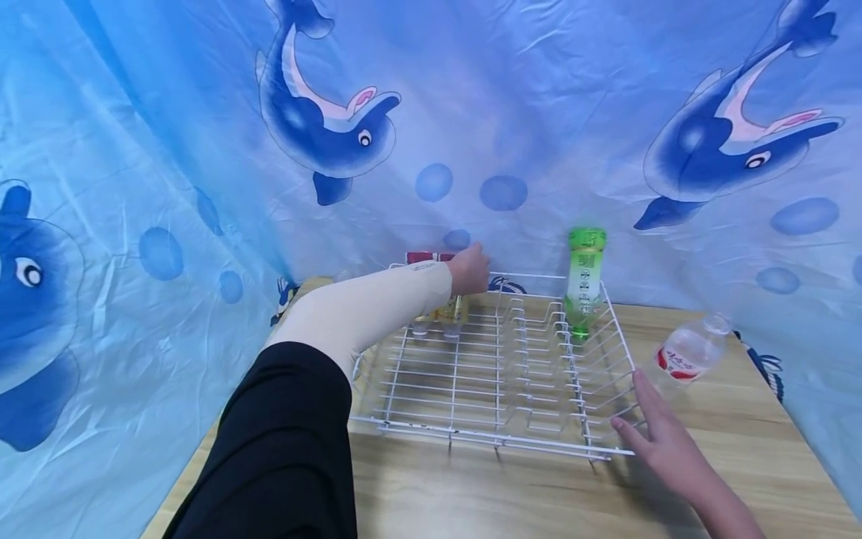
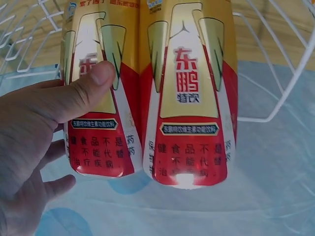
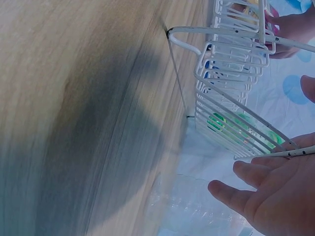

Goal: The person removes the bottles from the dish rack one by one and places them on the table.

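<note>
My left hand reaches to the back of a white wire dish rack. In the left wrist view its thumb lies on the front of a red-and-gold drink bottle, with the fingers at its side and behind. A matching bottle stands right beside it. Both are bottom-up in the rack, partly hidden by my forearm in the head view. At the rack's right rim my right hand rests with fingers extended, the rim between thumb and fingers. A green bottle stands cap-down in the rack's back right corner.
A clear bottle with a red-and-white label is on the wooden table, right of the rack. A blue dolphin-print curtain hangs behind and at the sides. Wire dividers rise inside the rack.
</note>
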Demonstrator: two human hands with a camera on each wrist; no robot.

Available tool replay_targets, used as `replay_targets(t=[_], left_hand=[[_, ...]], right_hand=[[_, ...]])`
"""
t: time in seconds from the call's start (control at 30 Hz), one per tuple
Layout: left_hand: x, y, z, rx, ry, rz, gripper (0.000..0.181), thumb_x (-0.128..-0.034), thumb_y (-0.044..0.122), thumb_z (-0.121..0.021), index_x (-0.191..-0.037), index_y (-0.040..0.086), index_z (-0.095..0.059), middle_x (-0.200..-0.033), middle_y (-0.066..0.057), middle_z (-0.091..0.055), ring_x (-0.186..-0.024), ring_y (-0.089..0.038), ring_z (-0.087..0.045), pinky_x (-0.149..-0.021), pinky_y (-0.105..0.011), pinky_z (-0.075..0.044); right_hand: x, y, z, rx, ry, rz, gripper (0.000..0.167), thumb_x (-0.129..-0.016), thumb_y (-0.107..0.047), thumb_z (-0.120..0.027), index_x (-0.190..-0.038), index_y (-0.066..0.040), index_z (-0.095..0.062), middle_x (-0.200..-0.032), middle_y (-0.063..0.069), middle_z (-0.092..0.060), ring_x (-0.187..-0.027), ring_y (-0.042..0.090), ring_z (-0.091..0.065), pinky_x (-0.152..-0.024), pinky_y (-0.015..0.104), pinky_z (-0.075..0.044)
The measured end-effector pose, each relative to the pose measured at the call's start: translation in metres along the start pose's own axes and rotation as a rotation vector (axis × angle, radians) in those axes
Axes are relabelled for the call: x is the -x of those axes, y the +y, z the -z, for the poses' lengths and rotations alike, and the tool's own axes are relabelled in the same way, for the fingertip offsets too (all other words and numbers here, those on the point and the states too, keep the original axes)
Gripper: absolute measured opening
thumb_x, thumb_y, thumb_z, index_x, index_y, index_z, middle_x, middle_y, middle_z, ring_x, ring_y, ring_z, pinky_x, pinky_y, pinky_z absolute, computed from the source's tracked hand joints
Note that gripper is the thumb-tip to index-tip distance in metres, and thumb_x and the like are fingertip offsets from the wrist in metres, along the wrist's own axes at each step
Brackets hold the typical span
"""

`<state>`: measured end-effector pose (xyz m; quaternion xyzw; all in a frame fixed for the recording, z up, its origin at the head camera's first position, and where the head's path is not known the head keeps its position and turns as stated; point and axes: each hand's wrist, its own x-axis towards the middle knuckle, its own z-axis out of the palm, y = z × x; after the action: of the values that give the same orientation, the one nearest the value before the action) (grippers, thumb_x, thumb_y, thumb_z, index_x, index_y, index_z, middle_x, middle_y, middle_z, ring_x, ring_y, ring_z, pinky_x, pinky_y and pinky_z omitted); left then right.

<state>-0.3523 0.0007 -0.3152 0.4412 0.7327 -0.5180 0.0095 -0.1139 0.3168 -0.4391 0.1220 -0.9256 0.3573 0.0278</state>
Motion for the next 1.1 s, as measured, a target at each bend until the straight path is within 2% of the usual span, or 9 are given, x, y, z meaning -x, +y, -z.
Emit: replay_targets(t=[0.4, 0.63, 0.87, 1.1], left_hand=[[-0.005, 0.009, -0.005, 0.095, -0.046, 0.071, 0.031, -0.1017, 0.012, -0.050, -0.117, 0.021, -0.075, -0.116, 0.001, -0.073, -0.107, -0.019, -0.062, -0.099, -0.044, -0.043], [-0.003, 0.008, -0.002, 0.084, -0.045, 0.056, 0.029, -0.1016, 0.012, -0.051, -0.118, 0.017, -0.075, -0.115, -0.002, -0.073, -0.106, -0.022, -0.065, -0.103, -0.047, -0.044], [-0.012, 0.006, -0.003, 0.061, -0.049, 0.040, 0.029, -0.1017, 0.013, -0.052, -0.121, 0.018, -0.073, -0.118, -0.002, -0.072, -0.107, -0.023, -0.065, -0.100, -0.046, -0.046], [0.007, -0.003, 0.009, 0.090, -0.054, 0.056, 0.030, -0.1049, 0.013, -0.051, -0.126, 0.020, -0.071, -0.125, -0.002, -0.069, -0.115, -0.024, -0.061, -0.107, -0.049, -0.042]], right_hand=[[-0.003, -0.005, -0.004, 0.007, -0.023, -0.016, 0.087, -0.102, -0.033, -0.059, -0.161, 0.000, -0.003, -0.164, 0.029, -0.004, -0.145, 0.057, -0.011, -0.117, 0.067, -0.006], [-0.003, -0.006, -0.001, 0.022, -0.047, -0.055, 0.089, -0.102, -0.037, -0.058, -0.160, 0.002, -0.002, -0.164, 0.030, -0.003, -0.145, 0.057, -0.011, -0.114, 0.070, -0.010], [-0.003, -0.004, 0.002, 0.044, -0.054, -0.077, 0.090, -0.102, -0.038, -0.057, -0.160, 0.001, -0.001, -0.164, 0.029, -0.002, -0.145, 0.056, -0.011, -0.113, 0.072, -0.013], [-0.002, -0.005, 0.003, 0.039, -0.043, -0.055, 0.089, -0.103, -0.038, -0.056, -0.160, -0.001, 0.001, -0.165, 0.027, 0.000, -0.144, 0.058, -0.011, -0.112, 0.073, -0.012]])
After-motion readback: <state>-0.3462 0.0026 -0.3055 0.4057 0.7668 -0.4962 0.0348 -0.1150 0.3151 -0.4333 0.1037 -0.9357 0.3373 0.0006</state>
